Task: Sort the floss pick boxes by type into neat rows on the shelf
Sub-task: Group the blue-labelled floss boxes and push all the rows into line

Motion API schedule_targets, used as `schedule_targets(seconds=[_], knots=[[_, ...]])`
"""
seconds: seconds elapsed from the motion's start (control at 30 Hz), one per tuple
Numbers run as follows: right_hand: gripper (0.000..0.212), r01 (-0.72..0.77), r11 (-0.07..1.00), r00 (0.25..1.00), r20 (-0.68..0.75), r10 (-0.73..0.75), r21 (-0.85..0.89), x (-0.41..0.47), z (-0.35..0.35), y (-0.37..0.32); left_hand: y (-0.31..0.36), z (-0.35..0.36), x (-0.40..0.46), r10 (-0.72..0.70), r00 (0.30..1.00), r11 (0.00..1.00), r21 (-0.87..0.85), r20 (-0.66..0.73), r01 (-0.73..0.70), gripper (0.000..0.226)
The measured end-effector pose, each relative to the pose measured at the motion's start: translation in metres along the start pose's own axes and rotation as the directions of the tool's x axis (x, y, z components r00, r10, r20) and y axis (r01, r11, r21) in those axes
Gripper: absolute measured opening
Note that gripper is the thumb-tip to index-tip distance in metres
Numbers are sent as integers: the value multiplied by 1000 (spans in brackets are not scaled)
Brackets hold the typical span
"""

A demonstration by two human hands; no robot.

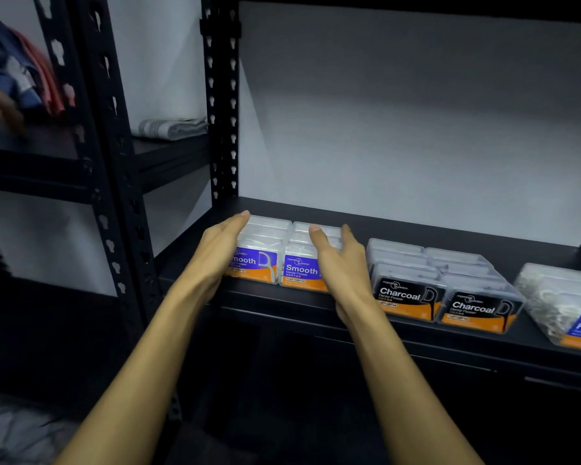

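Two rows of clear floss pick boxes with purple "Smooth" labels (275, 260) stand side by side at the left end of the black shelf (399, 229). My left hand (220, 250) presses flat against the left side of the left row, fingers straight. My right hand (341, 260) lies flat against the right side of the right row, thumb over the top. To the right stand two rows of black "Charcoal" boxes (440, 283). Further right, partly cut off, is a blue-labelled box group (564, 307).
A black perforated upright post (220, 105) borders the shelf on the left. On the neighbouring rack lies a folded grey cloth (171, 127); another person's hand (0, 109) and coloured fabric show at far left. A white wall backs the shelf.
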State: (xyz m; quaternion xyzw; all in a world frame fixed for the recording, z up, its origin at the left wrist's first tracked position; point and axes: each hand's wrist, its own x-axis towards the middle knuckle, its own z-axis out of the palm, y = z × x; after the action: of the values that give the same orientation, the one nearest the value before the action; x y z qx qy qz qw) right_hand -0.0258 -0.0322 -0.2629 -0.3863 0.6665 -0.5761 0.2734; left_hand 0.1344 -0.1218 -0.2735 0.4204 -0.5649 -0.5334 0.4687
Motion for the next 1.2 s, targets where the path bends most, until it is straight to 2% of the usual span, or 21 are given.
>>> schedule_targets(seconds=[0.1,0.17,0.43,0.63,0.77,0.97,1.1,1.2], knots=[[80,26,1000,999,32,-25,-17,2,-3,6,0,3,-5,27,1000,1000,1,-6,-27,42],[80,47,998,999,29,-46,-30,2,-3,7,-1,3,-6,38,999,999,-8,-13,-38,32],[79,76,996,995,62,-74,-37,-4,-6,9,-1,-1,-12,46,999,999,18,-3,-46,35],[79,104,993,993,55,-101,-58,-5,-6,16,-3,-3,-16,53,999,999,12,-5,-53,24],[79,110,992,992,63,-106,-60,-5,-6,16,-1,-2,-20,51,999,999,10,-6,-51,38],[80,105,992,992,74,-99,-77,-6,-8,14,-1,-1,-23,71,997,997,8,-21,-71,38],[96,118,975,993,54,-109,-189,-7,-11,8,-1,-2,-22,64,996,998,-5,-69,-64,51],[94,181,941,983,71,-168,-287,-11,-18,-9,6,-6,-27,147,984,989,-13,-100,-149,53]])
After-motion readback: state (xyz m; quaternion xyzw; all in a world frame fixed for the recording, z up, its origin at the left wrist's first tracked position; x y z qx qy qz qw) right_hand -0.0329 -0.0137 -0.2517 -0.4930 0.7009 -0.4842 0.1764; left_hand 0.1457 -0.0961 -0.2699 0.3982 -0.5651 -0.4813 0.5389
